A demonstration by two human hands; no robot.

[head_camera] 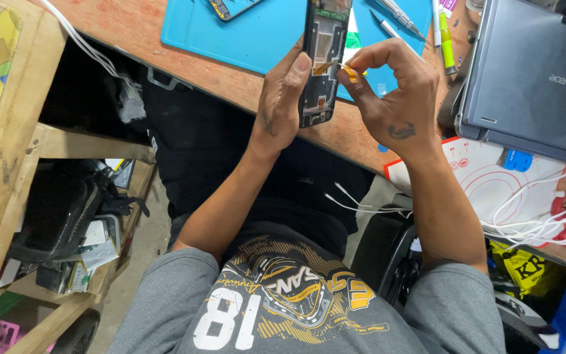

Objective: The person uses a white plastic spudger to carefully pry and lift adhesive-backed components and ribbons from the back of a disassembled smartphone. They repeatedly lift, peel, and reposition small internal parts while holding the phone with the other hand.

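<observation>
Holding an opened phone [322, 59] upright over the blue mat [257, 33], the left hand [282, 98] is gripping its edge while the right hand [394, 92] is pinching a yellow strip [333, 66] at its middle, apparently peeling; steady, gentle pulling seems needed beside the laptop [532, 78].

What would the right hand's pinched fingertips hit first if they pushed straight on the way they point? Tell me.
Probably the opened phone: the right hand pinches a small yellow piece pointing left at it, held by the left hand. Depth unclear.
</observation>
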